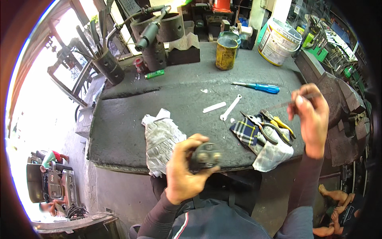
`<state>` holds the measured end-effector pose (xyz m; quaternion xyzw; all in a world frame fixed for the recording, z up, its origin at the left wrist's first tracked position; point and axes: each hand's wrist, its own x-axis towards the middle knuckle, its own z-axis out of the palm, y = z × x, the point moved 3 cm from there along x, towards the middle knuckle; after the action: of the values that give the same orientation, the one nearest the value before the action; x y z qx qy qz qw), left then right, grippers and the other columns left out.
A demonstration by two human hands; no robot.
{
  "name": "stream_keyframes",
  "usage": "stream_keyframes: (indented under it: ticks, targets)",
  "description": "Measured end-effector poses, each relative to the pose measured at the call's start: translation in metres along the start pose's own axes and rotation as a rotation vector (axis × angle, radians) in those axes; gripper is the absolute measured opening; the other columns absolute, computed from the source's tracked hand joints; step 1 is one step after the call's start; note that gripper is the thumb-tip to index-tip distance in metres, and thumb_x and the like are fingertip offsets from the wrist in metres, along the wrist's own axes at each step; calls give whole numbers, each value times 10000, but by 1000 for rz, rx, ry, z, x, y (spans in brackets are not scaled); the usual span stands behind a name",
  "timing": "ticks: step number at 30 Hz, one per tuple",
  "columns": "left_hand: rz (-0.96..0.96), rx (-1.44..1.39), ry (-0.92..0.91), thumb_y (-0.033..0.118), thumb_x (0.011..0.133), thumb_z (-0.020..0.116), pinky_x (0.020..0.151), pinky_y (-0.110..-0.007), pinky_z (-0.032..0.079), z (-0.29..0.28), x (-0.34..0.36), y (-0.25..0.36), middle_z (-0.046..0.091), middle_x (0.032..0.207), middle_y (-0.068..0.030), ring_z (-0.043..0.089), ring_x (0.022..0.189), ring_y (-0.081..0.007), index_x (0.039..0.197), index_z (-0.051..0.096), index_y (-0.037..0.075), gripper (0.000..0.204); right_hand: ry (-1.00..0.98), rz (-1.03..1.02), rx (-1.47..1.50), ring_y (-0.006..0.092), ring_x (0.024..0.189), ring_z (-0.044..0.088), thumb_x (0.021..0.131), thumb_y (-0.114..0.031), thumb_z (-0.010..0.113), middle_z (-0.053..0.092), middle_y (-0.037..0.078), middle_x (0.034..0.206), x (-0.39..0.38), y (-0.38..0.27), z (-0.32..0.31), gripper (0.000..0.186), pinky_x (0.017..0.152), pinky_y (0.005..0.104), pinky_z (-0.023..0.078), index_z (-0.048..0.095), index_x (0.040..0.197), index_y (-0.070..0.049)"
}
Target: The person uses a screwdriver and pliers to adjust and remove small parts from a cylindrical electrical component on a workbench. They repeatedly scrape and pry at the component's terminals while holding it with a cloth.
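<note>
Head view, left hand (184, 173): my grip is wrapped round a small dark round part (205, 156), held just over the desk's (119, 131) near edge.
Head view, right hand (312, 115): my grip pinches a thin metal rod (284, 104), raised above the pliers (270, 125).
Beside the part: a grey rag (161, 139) to its left, a checked cloth (248, 131) to its right.
Farther back: a blue screwdriver (258, 87), a flat wrench (230, 107).

Dark part (205, 156) half-hidden by fingers

Repair workshop: grimy workbench (131, 119) w/ screwdriver (258, 87), pliers (274, 125), paint cans (227, 51), tool holders (108, 65).
</note>
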<state>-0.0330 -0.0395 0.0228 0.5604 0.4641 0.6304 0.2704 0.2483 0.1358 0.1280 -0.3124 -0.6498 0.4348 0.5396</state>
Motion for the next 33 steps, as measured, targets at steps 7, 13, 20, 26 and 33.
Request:
stream_keyframes:
  ticks: [7,13,20,26,33]
  targets:
    - [-136,-84,-58,-132,798,902,1082,-344,555,43,-16,-24,631,1441,-159,673,1226,-190,1366,515,6,701,70,248,-168,100,852,701,992,45,764,752,75,1025,-108,48,2,87,759,241,560,738,1075,47]
    - [-244,12,-27,-159,787,887,1117,-372,556,48,-15,-20,574,1434,-165,640,1264,-211,1395,475,1,751,347,140,88,170,842,743,955,54,813,780,157,1117,-178,74,-24,168,714,294,607,760,1114,44]
    - [-238,60,-44,-164,755,910,1127,-365,550,42,-18,-17,616,1425,-175,649,1274,-219,1387,497,-1,772,650,303,315,168,716,672,1036,-146,750,748,160,1018,-230,97,-46,165,568,291,532,683,1140,-37]
    - [-15,210,-1,-139,682,964,1146,-386,535,4,-14,-6,641,1428,-206,653,1316,-256,1372,525,16,833,519,109,277,157,822,641,1075,-144,692,660,135,1117,-202,45,-44,230,651,285,542,670,1247,8]
    - [-197,321,4,-58,753,921,1073,-376,562,-78,23,-22,725,1305,-128,720,1203,-227,1334,615,16,661,256,-29,3,153,816,634,1014,-25,760,651,138,1128,-155,38,-9,185,652,299,551,688,1174,33]
